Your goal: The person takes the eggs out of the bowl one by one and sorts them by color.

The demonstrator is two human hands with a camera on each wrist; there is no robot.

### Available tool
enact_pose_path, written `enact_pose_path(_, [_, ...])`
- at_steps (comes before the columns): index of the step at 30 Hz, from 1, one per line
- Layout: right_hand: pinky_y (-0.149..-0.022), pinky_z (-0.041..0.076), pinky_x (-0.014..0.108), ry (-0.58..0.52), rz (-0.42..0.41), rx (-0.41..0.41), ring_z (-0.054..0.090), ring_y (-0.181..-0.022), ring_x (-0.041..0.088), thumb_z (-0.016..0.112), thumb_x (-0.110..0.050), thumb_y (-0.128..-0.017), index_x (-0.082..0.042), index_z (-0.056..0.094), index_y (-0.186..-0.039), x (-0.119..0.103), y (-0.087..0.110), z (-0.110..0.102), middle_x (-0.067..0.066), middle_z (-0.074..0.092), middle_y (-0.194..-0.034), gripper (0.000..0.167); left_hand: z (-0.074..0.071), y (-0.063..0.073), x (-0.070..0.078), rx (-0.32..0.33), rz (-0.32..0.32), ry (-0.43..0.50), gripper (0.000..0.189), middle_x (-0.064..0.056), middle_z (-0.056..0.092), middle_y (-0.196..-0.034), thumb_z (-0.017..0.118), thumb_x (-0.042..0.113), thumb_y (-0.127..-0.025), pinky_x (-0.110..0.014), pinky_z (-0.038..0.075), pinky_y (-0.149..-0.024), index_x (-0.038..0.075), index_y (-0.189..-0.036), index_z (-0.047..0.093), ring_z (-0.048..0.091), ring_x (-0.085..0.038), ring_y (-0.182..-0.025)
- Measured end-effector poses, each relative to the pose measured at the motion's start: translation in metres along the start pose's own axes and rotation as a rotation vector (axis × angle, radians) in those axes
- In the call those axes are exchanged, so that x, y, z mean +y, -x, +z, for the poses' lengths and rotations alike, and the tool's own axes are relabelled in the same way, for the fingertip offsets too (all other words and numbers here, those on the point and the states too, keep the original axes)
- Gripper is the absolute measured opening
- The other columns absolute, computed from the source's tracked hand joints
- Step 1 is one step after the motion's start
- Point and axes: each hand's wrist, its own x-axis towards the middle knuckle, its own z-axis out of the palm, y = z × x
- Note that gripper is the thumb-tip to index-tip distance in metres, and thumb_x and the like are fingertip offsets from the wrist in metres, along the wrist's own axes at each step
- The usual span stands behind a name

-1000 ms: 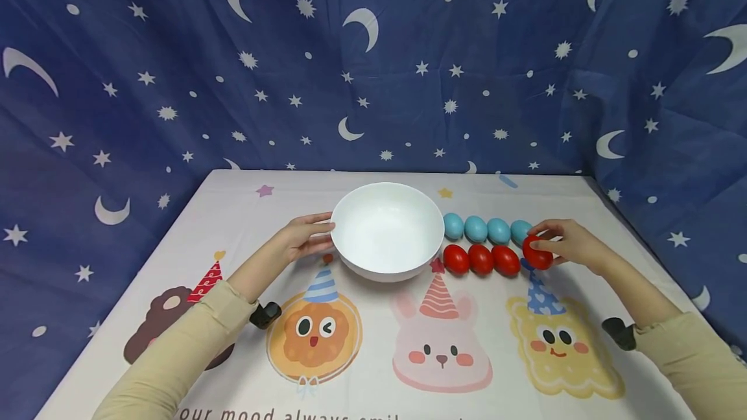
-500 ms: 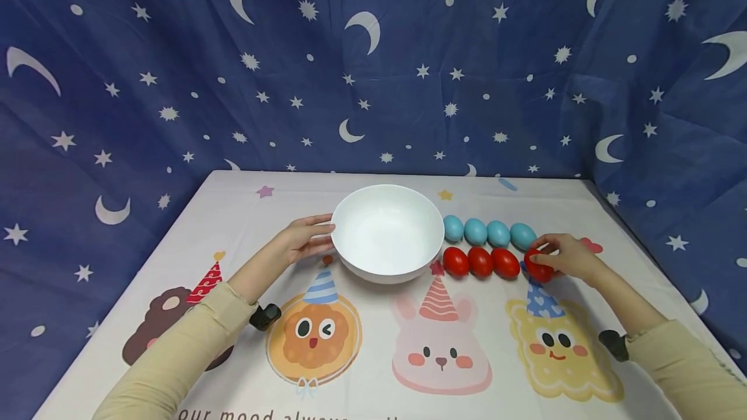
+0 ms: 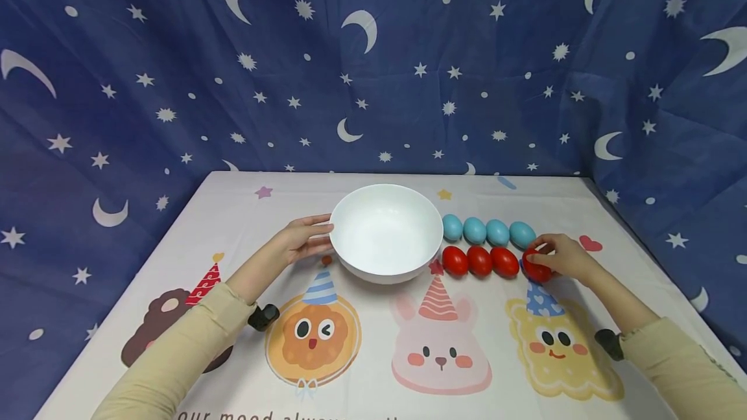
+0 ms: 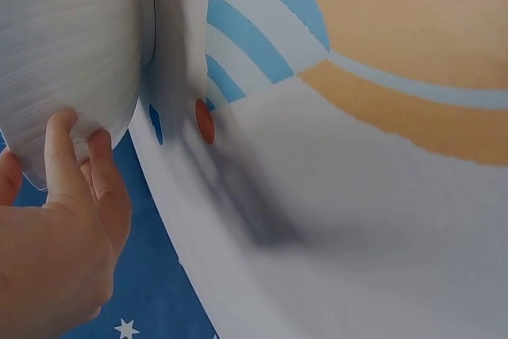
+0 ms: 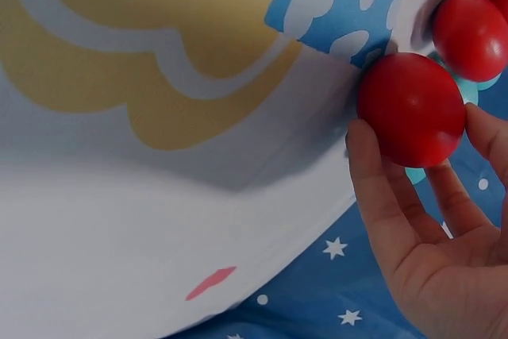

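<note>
A white bowl [image 3: 386,232] stands on the table. My left hand [image 3: 303,238] touches its left side, the fingers fairly straight; in the left wrist view the fingertips [image 4: 60,121] lie against the bowl's outer wall [image 4: 75,53]. My right hand [image 3: 566,258] pinches a red egg [image 3: 535,267] between thumb and fingers, at the right end of a row of red eggs [image 3: 480,261]. Up close in the right wrist view, this red egg [image 5: 411,110] has fingers on both sides. Behind runs a row of light blue eggs [image 3: 498,233].
Both rows begin at the bowl's right side. A white cloth with printed cartoon faces [image 3: 441,355] covers the table. A dark blue curtain [image 3: 408,109] with moons and stars hangs behind it and at both sides.
My right hand has lowered the red egg slightly toward the front, beside the red row; the rightmost blue egg now shows more fully. My left hand stays at the bowl.
</note>
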Motion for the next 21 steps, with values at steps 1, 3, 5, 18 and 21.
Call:
enact_pose_path(1, [-0.068, 0.063, 0.035, -0.002, -0.002, 0.004, 0.058, -0.084, 0.029, 0.063, -0.018, -0.088, 0.01, 0.053, -0.115, -0.0007, -0.0003, 0.0, 0.032, 0.055, -0.105, 0.04, -0.0003, 0.0, 0.0002, 0.001, 0.0, -0.001, 0.055, -0.001, 0.062, -0.086, 0.055, 0.006, -0.094, -0.021, 0.06, -0.077, 0.008, -0.146, 0.034, 0.066, -0.01, -0.071])
enact_pose_path(3, [-0.068, 0.063, 0.035, -0.007, -0.002, 0.006, 0.057, -0.085, 0.03, 0.063, -0.019, -0.088, 0.01, 0.052, -0.115, -0.0015, -0.0009, 0.0006, 0.032, 0.055, -0.105, 0.041, -0.0004, -0.0001, 0.0005, 0.006, -0.001, -0.001, 0.055, -0.001, 0.062, -0.086, 0.055, 0.006, -0.094, -0.021, 0.06, -0.077, 0.008, -0.145, 0.035, 0.066, -0.011, -0.071])
enact_pose_path(5, [-0.068, 0.063, 0.035, -0.007, 0.003, 0.008, 0.057, -0.085, 0.029, 0.063, -0.02, -0.088, 0.01, 0.052, -0.115, -0.0023, -0.0011, 0.0013, 0.032, 0.055, -0.105, 0.041, -0.0004, -0.0003, 0.0002, 0.013, -0.004, -0.005, 0.055, -0.001, 0.062, -0.087, 0.056, 0.007, -0.094, -0.021, 0.06, -0.077, 0.008, -0.145, 0.036, 0.066, -0.011, -0.071])
enact_pose_path(18, [-0.068, 0.063, 0.037, -0.076, -0.022, -0.001, 0.06, -0.079, 0.02, 0.062, -0.015, -0.09, 0.013, 0.05, -0.117, -0.0034, 0.0019, -0.0022, 0.031, 0.056, -0.103, 0.041, 0.0006, 0.0036, -0.0027, 0.01, 0.035, 0.021, 0.055, -0.004, 0.064, -0.097, 0.055, 0.006, -0.094, -0.023, 0.06, -0.077, 0.006, -0.145, 0.035, 0.067, -0.01, -0.072])
enact_pose_path(21, [-0.067, 0.063, 0.037, -0.07, -0.016, 0.006, 0.06, -0.079, 0.02, 0.061, -0.015, -0.09, 0.013, 0.05, -0.117, -0.0034, 0.002, -0.0028, 0.032, 0.057, -0.103, 0.041, 0.002, 0.0044, -0.0036, 0.024, 0.061, 0.025, 0.053, -0.008, 0.064, -0.107, 0.055, 0.005, -0.094, -0.024, 0.061, -0.077, 0.006, -0.144, 0.036, 0.068, -0.01, -0.072])
